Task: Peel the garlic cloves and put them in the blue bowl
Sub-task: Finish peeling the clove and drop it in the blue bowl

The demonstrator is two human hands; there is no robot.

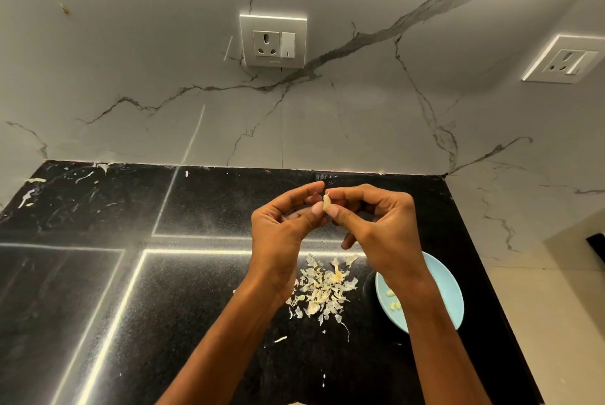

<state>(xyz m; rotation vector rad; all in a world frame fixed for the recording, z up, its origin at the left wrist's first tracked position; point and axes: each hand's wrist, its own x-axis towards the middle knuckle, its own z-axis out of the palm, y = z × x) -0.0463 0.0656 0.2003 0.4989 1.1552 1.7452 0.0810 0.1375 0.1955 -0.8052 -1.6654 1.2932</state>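
While it is pinched between both thumbs and forefingers, the garlic clove (326, 202) stands roughly upright above the far middle of the black table (137, 306), its long axis running top to bottom between the two sets of fingertips. The left hand (284, 234) grips it from the left, thumb and forefinger curled round its side; the right hand (379, 228) pinches it from the right, the other fingers loosely bent beneath. Neither hand is open. Whether any skin clings to the clove is too small to tell.

The blue bowl (448, 293) sits on the table to the near right, below and partly hidden under the right wrist, with a few pale peeled cloves (394, 301) in it. So the right hand is the nearer one for the drop, I judge: the clove must travel nearer and rightward, down to the bowl. A heap of papery peels (322, 290) lies on the table just left of the bowl, between the two forearms.
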